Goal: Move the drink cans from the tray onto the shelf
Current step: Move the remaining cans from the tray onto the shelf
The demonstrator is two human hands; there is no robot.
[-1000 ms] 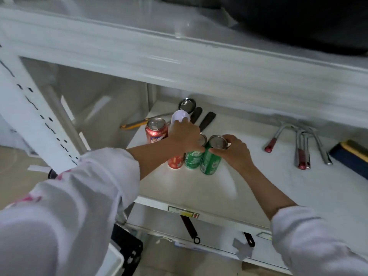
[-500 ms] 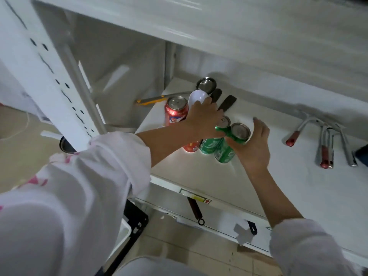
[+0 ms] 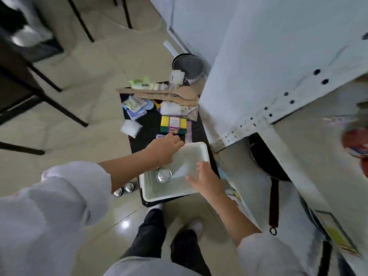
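A: What's at the centre of the frame?

B: A white plastic tray (image 3: 196, 151), rectangular with rounded corners and a smooth, slightly glossy inside. One drink can (image 3: 163, 175) stands upright in its lower-left part, its round silver top facing the camera.

A: Other cans?

B: Two more can tops (image 3: 124, 189) show just left of the tray, under the left forearm; whether they stand on the floor I can't tell. At the right edge a blurred red shape (image 3: 356, 141) sits on the white metal shelf (image 3: 278, 86), too smeared to name.

A: And the hands?

B: The left hand (image 3: 164, 149) is over the tray's upper-left edge, fingers curled in loosely; I can't tell whether it holds anything. The right hand (image 3: 207, 179) is over the tray's right side, fingers spread wide, holding nothing.

A: Around the tray?

B: Above it, yellow-and-green sponges (image 3: 173, 125) and a flat strip of brown cardboard (image 3: 159, 94). A round steel pot (image 3: 188, 67) sits farther up. The floor (image 3: 69, 120) is smooth pale tile. A black pan (image 3: 264, 156) hangs under the shelf.
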